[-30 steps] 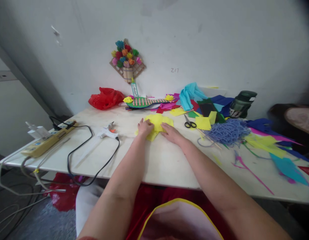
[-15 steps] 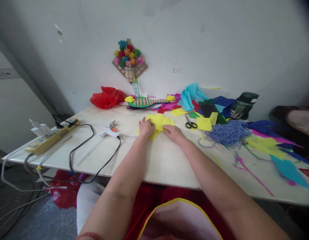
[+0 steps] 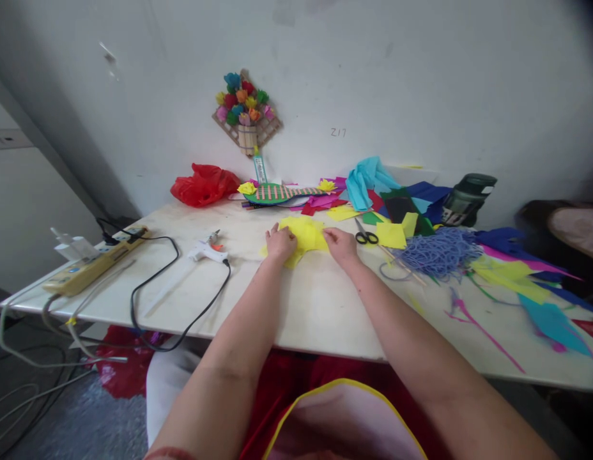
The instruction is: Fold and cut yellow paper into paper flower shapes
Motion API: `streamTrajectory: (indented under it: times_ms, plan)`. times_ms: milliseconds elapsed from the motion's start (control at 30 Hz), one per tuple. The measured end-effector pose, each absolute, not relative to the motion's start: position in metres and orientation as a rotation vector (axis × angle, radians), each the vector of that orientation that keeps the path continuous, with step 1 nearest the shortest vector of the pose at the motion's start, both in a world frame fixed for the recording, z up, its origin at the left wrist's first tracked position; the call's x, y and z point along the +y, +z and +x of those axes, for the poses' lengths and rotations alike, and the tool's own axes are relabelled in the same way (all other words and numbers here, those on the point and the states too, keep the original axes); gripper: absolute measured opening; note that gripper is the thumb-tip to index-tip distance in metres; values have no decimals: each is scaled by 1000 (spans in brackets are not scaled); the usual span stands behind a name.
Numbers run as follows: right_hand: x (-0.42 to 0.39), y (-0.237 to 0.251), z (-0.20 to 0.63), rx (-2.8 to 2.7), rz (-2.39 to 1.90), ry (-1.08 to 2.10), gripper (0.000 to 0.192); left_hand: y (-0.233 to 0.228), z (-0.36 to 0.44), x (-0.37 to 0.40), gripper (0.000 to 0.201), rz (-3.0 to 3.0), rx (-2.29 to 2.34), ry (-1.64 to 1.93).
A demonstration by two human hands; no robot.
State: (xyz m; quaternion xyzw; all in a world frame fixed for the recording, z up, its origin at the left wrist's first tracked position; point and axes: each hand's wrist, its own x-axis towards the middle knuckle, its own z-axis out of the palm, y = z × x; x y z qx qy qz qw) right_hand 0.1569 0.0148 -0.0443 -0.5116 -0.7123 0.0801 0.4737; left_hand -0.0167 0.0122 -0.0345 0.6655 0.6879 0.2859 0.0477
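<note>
Looks like early days: thin yellow paper sheets (image 3: 310,234) lie flat and unshaped on the white tabletop (image 3: 325,313), right hand (image 3: 342,246) pinching their edge, left hand (image 3: 280,245) resting on top (can't tell if gripping), though two ruffled yellow paper flowers (image 3: 247,188) behind seem done.

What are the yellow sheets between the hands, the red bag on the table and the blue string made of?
Yellow sheets: probably thin matte paper, limp uneven edges. Red bag: likely plastic film, crumpled and shiny. Blue string: dull tangled strands, fibre unclear.
</note>
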Motion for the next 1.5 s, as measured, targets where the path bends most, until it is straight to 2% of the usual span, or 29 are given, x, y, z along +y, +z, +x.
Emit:
streamTrajectory:
  times_ms: [300, 433, 533, 633, 733, 933, 1067, 1500]
  plan:
    - [19, -32, 162, -1204, -877, 813, 19, -35, -17, 12, 19, 2039, 2101, 904]
    - [13, -26, 162, -1073, -706, 1170, 21, -31, -18, 12, 23, 2040, 2119, 1125]
    - [10, -23, 164, -1056, -610, 1295, 22, -25, -20, 12, 30, 1899, 2058, 1338]
    - [9, -22, 166, -1037, -587, 1340, 24, -20, -21, 11, 51, 1638, 1886, 1473]
    - [9, -21, 168, -1036, -627, 1357, 26, -19, -21, 11, 61, 1411, 1586, 1568]
    - [7, -21, 169, -1126, -778, 1318, 28, -16, -19, 7, 55, 1198, 1146, 1513]
    - [9, -23, 168, -1123, -837, 1318, 29, -16, -18, 2, 68, 1191, 981, 1488]
    - [16, -33, 169, -1090, -1005, 1308, 24, -25, -24, 13, 55, 1249, 1036, 1540]
